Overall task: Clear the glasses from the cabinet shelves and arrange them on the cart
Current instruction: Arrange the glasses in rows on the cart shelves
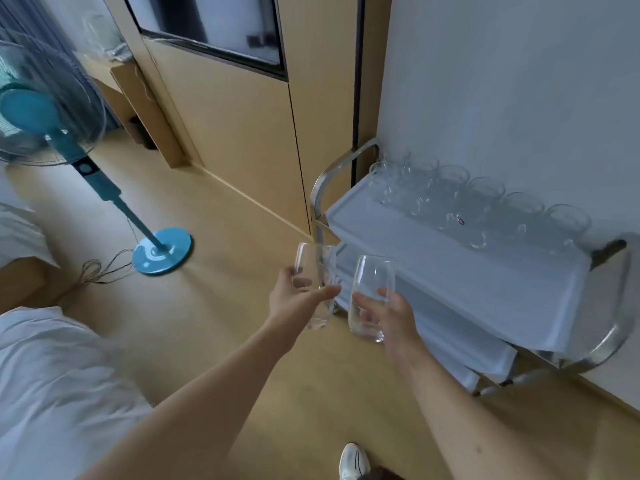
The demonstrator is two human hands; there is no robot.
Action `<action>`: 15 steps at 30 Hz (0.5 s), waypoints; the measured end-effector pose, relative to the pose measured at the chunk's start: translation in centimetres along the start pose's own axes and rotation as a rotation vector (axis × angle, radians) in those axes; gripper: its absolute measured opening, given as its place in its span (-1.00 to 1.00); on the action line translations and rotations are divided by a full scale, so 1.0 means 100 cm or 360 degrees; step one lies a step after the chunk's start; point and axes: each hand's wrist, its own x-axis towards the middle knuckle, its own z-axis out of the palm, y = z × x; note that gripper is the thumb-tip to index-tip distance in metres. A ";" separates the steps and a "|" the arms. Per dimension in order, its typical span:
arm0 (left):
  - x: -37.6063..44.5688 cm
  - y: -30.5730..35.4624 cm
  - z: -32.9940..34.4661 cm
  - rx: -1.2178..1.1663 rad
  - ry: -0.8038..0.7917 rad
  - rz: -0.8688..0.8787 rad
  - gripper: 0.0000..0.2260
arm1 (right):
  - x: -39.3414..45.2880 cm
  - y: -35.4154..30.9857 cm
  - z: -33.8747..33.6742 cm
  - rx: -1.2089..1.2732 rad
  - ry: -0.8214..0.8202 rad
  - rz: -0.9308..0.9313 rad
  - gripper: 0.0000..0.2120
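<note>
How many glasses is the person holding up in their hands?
2. One tall glass is in the left hand, and the other tall glass is in the right hand. More glasses stand on the cart's top shelf, too see-through to count surely.

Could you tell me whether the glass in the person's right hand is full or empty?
Empty. The glass gripped by the right hand is clear all the way down, with no liquid line and the fingers showing through it.

I can't count the clear glass mugs (478,206) on the white steel-framed cart (450,271); they blur together. My white sneaker (353,460) and the teal standing fan's cage (41,105) are cut off.
</note>
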 end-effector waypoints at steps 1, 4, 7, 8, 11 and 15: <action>0.011 0.002 0.002 0.0028 -0.0012 -0.0013 -0.21 | 0.007 0.000 0.001 0.0002 0.0012 0.0022 0.09; 0.040 0.006 0.009 0.0071 -0.0078 -0.0047 -0.21 | 0.027 -0.001 0.003 0.0047 0.0073 0.0074 -0.02; 0.069 0.004 0.016 0.0089 -0.0144 -0.0074 -0.22 | 0.046 0.000 0.007 0.0110 0.0159 0.0119 -0.08; 0.080 0.002 0.019 0.0103 -0.0173 -0.0089 -0.23 | 0.054 0.003 0.009 0.0117 0.0188 0.0130 -0.11; 0.112 -0.005 0.025 0.0173 -0.0268 -0.0103 -0.24 | 0.076 0.011 0.018 0.0111 0.0291 0.0156 -0.25; 0.157 -0.017 0.023 0.0268 -0.0417 -0.0127 -0.29 | 0.100 0.029 0.037 0.0132 0.0480 0.0240 -0.28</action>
